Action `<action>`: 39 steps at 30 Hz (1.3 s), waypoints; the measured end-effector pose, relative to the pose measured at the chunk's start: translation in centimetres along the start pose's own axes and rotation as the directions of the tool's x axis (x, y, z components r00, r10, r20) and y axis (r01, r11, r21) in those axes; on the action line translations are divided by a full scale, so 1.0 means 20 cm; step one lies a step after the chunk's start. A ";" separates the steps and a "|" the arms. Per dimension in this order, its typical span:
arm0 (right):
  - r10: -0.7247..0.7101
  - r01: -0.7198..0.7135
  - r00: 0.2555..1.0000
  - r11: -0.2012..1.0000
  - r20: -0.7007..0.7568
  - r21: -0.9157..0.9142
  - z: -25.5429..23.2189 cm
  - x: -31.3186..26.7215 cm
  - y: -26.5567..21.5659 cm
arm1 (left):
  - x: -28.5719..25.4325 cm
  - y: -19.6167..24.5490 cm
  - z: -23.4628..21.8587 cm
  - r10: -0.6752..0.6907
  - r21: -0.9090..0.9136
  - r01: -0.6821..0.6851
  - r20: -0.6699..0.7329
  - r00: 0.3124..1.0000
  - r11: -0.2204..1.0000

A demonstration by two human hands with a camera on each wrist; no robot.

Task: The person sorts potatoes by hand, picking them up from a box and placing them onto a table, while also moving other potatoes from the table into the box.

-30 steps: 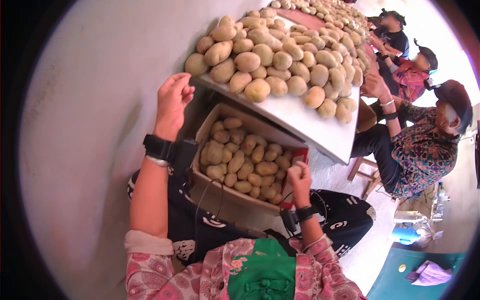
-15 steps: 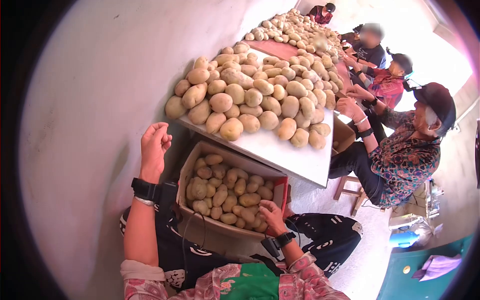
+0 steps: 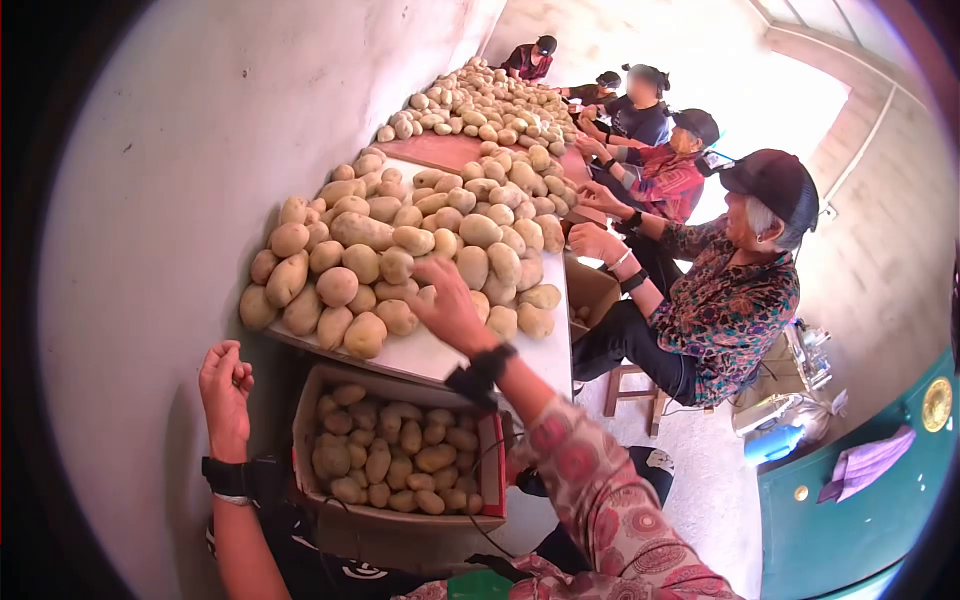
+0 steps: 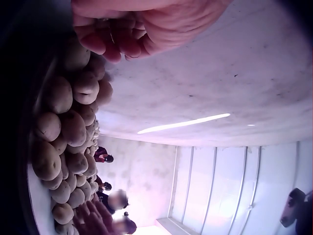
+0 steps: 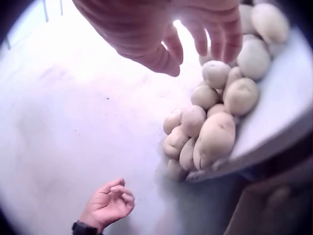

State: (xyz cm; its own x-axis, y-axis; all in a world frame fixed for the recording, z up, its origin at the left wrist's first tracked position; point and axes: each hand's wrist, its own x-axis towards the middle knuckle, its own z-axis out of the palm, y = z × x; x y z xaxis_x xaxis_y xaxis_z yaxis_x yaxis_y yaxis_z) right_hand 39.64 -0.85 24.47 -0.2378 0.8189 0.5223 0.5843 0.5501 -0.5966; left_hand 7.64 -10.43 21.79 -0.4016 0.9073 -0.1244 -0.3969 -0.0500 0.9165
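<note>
Over the near part of a potato pile (image 3: 337, 286) on the white tabletop (image 3: 420, 360), my right hand (image 3: 450, 305) reaches with fingers extended. In the right wrist view that hand (image 5: 161, 27) has its thumb and fingers apart above the potatoes (image 5: 241, 96), with nothing visible between them. My left hand (image 3: 228, 395) hangs in the air left of the table corner, loosely curled and holding nothing visible. Its bent fingers also show in the left wrist view, where the hand (image 4: 156, 24) is near the pile's edge. Beneath the table edge, a cardboard box (image 3: 400, 522) holds many potatoes (image 3: 377, 465).
A pale wall (image 3: 150, 220) runs along the left. Several people sit along the table's right side, the nearest in a patterned shirt (image 3: 725, 300). A wooden stool (image 3: 630, 392) stands on the floor, and a green cabinet (image 3: 850, 520) with a purple cloth (image 3: 866, 465) is at right.
My right hand has moved up from the box to the pile on the table, its fingers now extended. The head view has shifted, bringing more of the far table into sight. My left hand stays loosely curled.
</note>
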 end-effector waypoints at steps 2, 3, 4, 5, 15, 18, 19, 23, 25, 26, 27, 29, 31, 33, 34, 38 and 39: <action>-0.062 0.059 0.998 0.994 -0.029 -0.090 0.07 0.16 0.07 | 0.00 0.01 -0.01 -0.017 0.010 0.017 -0.010 1.000 1.000; -0.047 0.047 0.999 0.990 0.001 -0.132 0.09 0.23 0.09 | 0.01 0.01 -0.02 -0.012 0.006 0.012 -0.003 1.000 1.000; -0.025 0.030 0.999 0.984 0.031 -0.173 0.09 0.28 0.12 | 0.02 0.01 -0.02 0.000 -0.001 0.000 0.008 1.000 1.000; -0.021 0.025 0.999 0.984 0.029 -0.175 0.08 0.31 0.12 | 0.02 0.01 -0.02 0.011 -0.004 -0.011 0.016 1.000 1.000; 0.256 -0.212 0.964 0.900 0.069 -0.382 0.35 0.45 0.28 | -0.01 0.07 0.06 -0.001 -0.010 0.001 0.023 1.000 1.000; 0.079 -0.104 0.993 0.936 -0.090 -0.337 0.50 0.51 0.62 | -0.01 0.08 0.08 0.009 -0.003 -0.009 -0.011 1.000 1.000; 0.004 -0.059 0.984 0.949 -0.176 -0.309 0.59 0.52 0.69 | 0.01 0.07 0.08 0.035 -0.030 -0.034 0.029 0.999 0.999; -0.208 0.155 0.932 0.969 -0.296 -0.193 0.20 0.37 0.54 | 0.00 0.08 0.06 0.090 -0.076 -0.084 0.087 0.992 0.994; 0.327 -0.306 0.939 0.935 -0.109 0.178 -0.05 0.20 0.21 | -0.02 0.10 0.06 0.053 -0.038 -0.052 0.028 0.998 0.998; 0.363 -0.282 0.924 0.857 -0.118 0.432 -0.10 0.08 0.09 | -0.02 0.11 0.05 0.048 -0.011 -0.048 0.033 0.998 0.999; 0.407 -0.238 0.906 0.722 -0.120 0.649 -0.15 -0.04 0.03 | -0.02 0.11 0.05 0.035 0.001 -0.035 0.009 0.999 0.999; 0.483 -0.292 0.876 0.540 -0.006 0.789 -0.24 -0.32 0.00 | -0.03 0.11 0.07 0.027 0.005 -0.027 0.045 0.999 1.000; 0.630 -0.436 0.725 0.109 0.277 0.893 -0.31 -0.64 0.01 | -0.03 0.11 0.08 0.015 0.009 -0.016 0.061 0.998 1.000; 0.622 -0.403 0.680 -0.123 0.387 0.907 -0.31 -0.94 -0.02 | -0.03 0.09 0.09 0.002 -0.001 -0.002 0.067 0.998 1.000; 0.593 -0.380 0.685 -0.205 0.423 0.902 -0.31 -1.07 0.00 | -0.03 0.08 0.09 0.001 0.006 -0.002 0.072 0.997 1.000; 0.703 -0.367 0.575 -0.234 0.417 0.900 -0.39 -1.31 -0.01 | -0.03 0.05 0.09 -0.009 0.026 0.006 0.095 0.995 1.000; 0.702 -0.405 0.591 -0.168 0.397 0.899 -0.41 -1.30 -0.01 | -0.03 0.03 0.09 -0.020 0.027 0.017 0.105 0.994 0.999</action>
State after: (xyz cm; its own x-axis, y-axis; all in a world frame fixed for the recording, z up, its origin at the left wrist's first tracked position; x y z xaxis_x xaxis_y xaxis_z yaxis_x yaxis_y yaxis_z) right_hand 52.13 -23.61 15.94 -0.0382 0.9350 -0.3526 -0.6992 -0.2771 -0.6590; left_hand 9.06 -10.33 23.12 -0.3044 0.9470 -0.1022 -0.3814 -0.0229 0.9241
